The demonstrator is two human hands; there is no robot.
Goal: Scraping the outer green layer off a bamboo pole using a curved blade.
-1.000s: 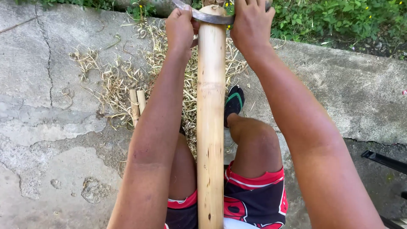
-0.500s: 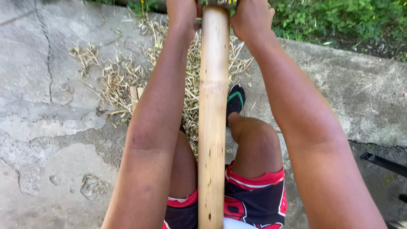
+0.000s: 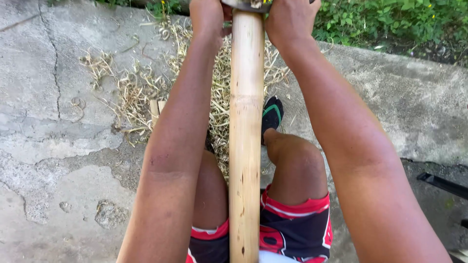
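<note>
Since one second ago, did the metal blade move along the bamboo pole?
Cannot tell. The blade is now mostly cut off at the top edge, but the cracked concrete shifted too, so the camera moved.

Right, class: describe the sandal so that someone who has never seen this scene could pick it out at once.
Find the long bamboo pole running up the middle of the picture, between the person's knees. Just right of it, on the concrete ground among dry shavings, sits the sandal. It is the only black thing there with green straps.
</note>
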